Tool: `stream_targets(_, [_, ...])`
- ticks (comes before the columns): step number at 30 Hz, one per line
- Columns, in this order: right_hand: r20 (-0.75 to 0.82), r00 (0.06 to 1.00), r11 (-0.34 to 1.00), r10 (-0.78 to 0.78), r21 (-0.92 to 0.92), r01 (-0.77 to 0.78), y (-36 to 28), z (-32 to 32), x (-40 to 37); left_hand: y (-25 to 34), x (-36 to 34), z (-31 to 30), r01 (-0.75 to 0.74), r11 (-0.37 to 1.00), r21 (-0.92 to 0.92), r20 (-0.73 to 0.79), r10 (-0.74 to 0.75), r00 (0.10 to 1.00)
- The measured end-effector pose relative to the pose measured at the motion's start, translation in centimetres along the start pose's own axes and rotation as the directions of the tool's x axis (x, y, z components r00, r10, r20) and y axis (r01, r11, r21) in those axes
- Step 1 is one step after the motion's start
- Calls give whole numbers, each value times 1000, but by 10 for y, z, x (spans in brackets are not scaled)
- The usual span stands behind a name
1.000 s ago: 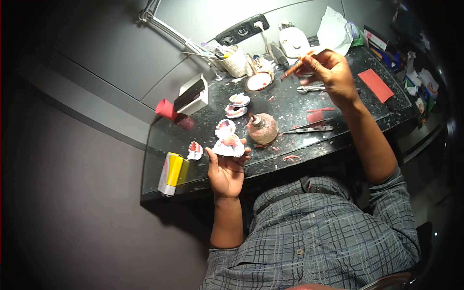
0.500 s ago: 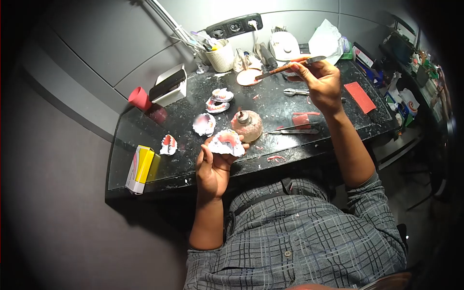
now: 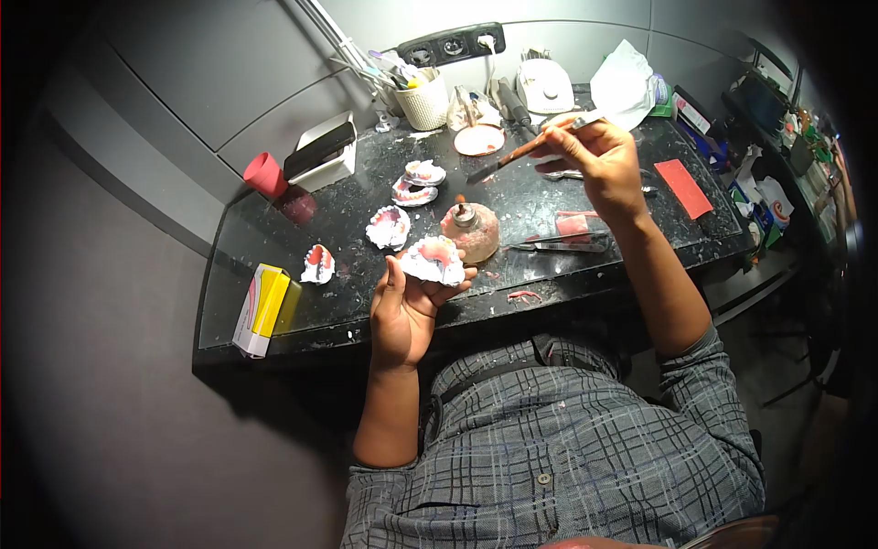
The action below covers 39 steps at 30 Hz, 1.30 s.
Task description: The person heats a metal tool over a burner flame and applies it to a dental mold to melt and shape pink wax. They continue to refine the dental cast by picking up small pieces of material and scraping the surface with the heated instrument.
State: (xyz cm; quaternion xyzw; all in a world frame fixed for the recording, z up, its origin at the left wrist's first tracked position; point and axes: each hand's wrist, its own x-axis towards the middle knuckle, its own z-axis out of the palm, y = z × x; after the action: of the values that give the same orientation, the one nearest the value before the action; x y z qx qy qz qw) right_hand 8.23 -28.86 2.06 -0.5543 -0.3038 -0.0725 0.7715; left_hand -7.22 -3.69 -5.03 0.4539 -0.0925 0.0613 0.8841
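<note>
My left hand (image 3: 404,322) supports a white plaster dental cast (image 3: 419,271) with pink wax (image 3: 439,249) on it, the thumb at its left edge. Pinched in my right hand (image 3: 599,160) is a wax knife (image 3: 519,157) with a brown handle; its dark blade points down to the left. Below that blade stands a round spirit burner (image 3: 476,238), crusted with pink bits, an orange tip showing above its metal neck. More casts with pink wax, one open-topped cast (image 3: 388,227) and a stacked pair (image 3: 416,190), lie left of the burner.
A small cast with teeth (image 3: 318,264) and a yellow-white box (image 3: 262,311) lie at left. Behind are a pink cup (image 3: 264,175), a tool pot (image 3: 423,102) and a round pink dish (image 3: 479,140). Tweezers (image 3: 558,244) and a red wax sheet (image 3: 683,188) lie right.
The knife blade has moved down and left from near the round dish to above the burner. My left hand keeps the cast almost in place. The view has shifted slightly.
</note>
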Motion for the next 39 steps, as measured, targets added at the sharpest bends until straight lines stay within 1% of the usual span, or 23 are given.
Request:
stream_targets(1, [57,998,999,7,37,-9,3,2,-1,1,0,-1,24,1000,-7,9,-24,1000])
stream_targets(2, [76,997,999,-9,45,5,8,3,-2,2,0,-1,48,999,-13,20,-47,999])
stream_targets(5, [121,993,999,2,47,-8,8,7,-4,3,1,3,56,998,-35,5,-56,998])
stream_targets(9, [112,994,999,-12,39,7,9,6,-5,3,1,2,86,995,-54,-5,-87,996])
stream_targets(11, [133,991,999,-17,43,11,8,6,-6,3,2,0,90,996,-2,19,-90,996])
stream_targets(13, [154,988,999,-20,49,13,6,8,-9,2,3,-1,81,997,6,30,-81,996])
stream_targets(15, [268,961,995,-62,93,38,5,9,-12,1,3,-1,74,997,14,39,-75,996])
stream_targets(16, [313,948,993,-53,114,18,3,11,-14,1,2,-1,70,997,9,40,-71,997])
stream_targets(20, [378,924,995,-55,98,19,3,15,-19,1,1,1,70,998,-6,41,-70,997])
stream_targets(24, [393,918,995,-57,100,19,5,16,-20,1,2,0,74,997,-6,44,-74,996])
stream_targets(29, [438,893,991,-101,121,53,7,17,-21,1,0,-2,91,995,-40,34,-90,995])
stream_targets(33, [444,888,989,-118,137,63,11,18,-21,1,0,-5,103,994,-44,56,-100,993])
stream_targets(36, [442,892,986,-97,164,26,12,18,-22,1,0,-5,110,993,-38,35,-109,993])
stream_targets(39, [438,889,978,-134,202,48,10,19,-22,1,0,-6,112,993,-41,39,-110,993])
